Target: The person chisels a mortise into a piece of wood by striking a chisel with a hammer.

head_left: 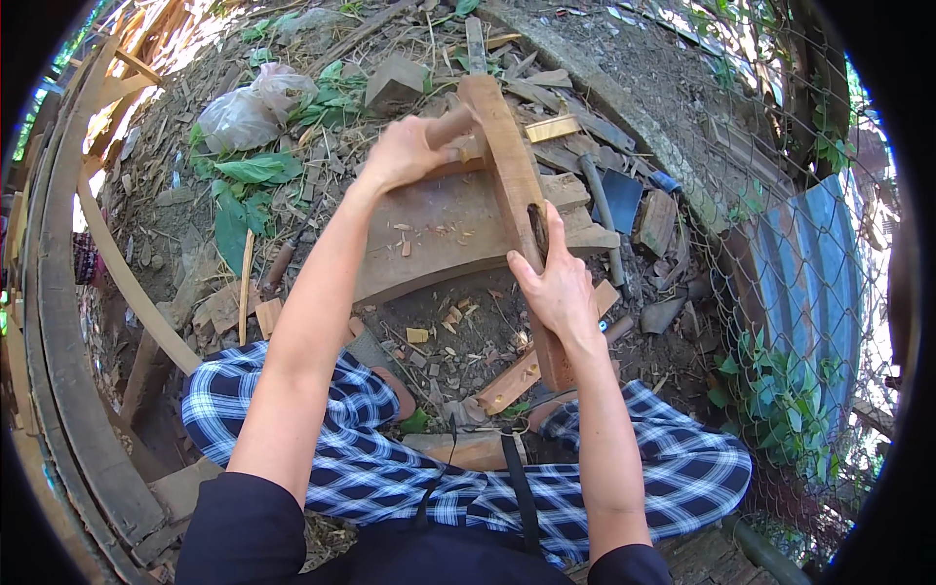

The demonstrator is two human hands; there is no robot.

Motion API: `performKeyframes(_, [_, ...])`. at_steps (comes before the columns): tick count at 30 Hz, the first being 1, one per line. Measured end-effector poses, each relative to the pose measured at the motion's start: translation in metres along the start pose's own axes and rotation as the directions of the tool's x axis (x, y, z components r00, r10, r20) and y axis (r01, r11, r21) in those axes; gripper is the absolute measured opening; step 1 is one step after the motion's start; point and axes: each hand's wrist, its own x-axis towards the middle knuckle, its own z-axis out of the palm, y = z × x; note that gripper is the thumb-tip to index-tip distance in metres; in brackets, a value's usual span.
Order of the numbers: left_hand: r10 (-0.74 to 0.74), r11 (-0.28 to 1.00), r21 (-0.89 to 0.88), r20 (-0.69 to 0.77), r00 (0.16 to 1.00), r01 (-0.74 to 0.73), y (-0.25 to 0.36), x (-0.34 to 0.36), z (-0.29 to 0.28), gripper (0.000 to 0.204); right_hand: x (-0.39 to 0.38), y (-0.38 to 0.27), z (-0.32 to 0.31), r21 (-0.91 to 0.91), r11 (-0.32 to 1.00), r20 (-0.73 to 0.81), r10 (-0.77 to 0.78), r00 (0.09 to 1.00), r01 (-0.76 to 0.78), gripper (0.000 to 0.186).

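A long wooden beam (509, 146) with a slot cut through it stretches away from me, lying across a thick curved wooden slab (429, 234). My right hand (561, 288) holds the beam beside the slot, with thumb and forefinger on either side. Farther off, my left hand (400, 151) is closed around a blurred, round wooden piece (450, 127), whose far end meets the beam's left side. Motion blur hides what kind of piece it is. Small wood chips are scattered over the slab.
A chain-link fence (721, 253) and a blue corrugated sheet (804, 263) stand on the right. Long curved boards (63, 292) line the left. A clear plastic bag (249, 112), a metal pipe (597, 195) and a drilled wooden block (509, 382) lie on the ground.
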Motion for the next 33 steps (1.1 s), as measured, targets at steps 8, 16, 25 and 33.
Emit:
performKeyframes(8, [-0.036, 0.411, -0.846, -0.388, 0.921, -0.340, 0.056, 0.028, -0.073, 0.021, -0.002, 0.005, 0.006, 0.008, 1.000, -0.023, -0.003, 1.000, 0.004, 0.083])
performKeyframes(16, [-0.450, 0.471, -0.734, -0.677, 0.582, -0.489, 0.073, 0.050, -0.019, 0.031, -0.004, 0.003, 0.007, 0.032, 0.999, -0.013, 0.014, 1.000, -0.013, 0.082])
performKeyframes(25, [-0.204, 0.846, -0.330, -0.926, 0.317, -0.418, 0.082, 0.043, 0.011, 0.030, 0.001, 0.006, 0.009, 0.057, 0.998, -0.012, -0.008, 1.000, 0.008, 0.083])
performKeyframes(33, [-0.060, 0.722, -0.315, -0.915, 0.399, -0.616, 0.087, 0.051, 0.018, 0.026, -0.002, 0.002, -0.017, 0.230, 0.973, -0.017, -0.020, 1.000, 0.024, 0.081])
